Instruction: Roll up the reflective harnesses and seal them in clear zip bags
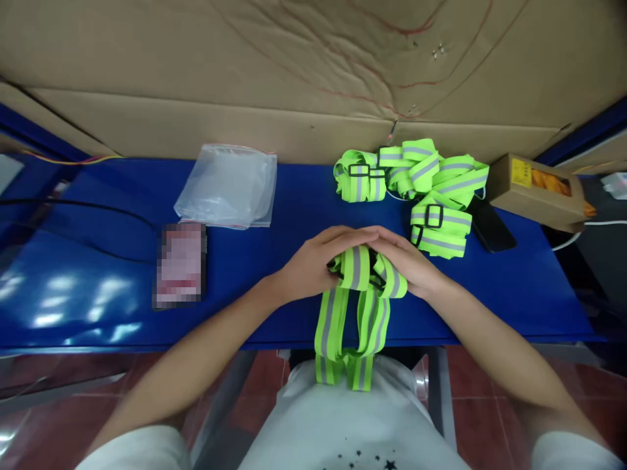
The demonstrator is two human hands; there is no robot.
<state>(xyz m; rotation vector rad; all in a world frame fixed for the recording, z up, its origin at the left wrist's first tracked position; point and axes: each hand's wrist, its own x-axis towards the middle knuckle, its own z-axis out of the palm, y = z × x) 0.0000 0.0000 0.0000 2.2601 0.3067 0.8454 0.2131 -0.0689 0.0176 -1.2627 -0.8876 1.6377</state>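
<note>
Both my hands meet at their fingertips over a neon-yellow reflective strap [353, 269] with a grey stripe and black buckles. My left hand [318, 264] curves round its left side, and my right hand [409, 261] wraps it from the right. Loops of the strap hang down over the table's front edge, and their ends reach my white shirt. The fingertips under the strap are hidden. Right of my right hand lies a folded reflective strap [443, 228] with a black buckle. Behind it is a heap of more such straps [416, 170].
A stack of clear plastic bags [228, 189] lies at the back left, with a blurred-out rectangular object [179, 266] in front. A black phone [492, 225] and an open cardboard box [536, 189] are at the right. Cardboard backs the blue table [274, 320]. A cable crosses the left side.
</note>
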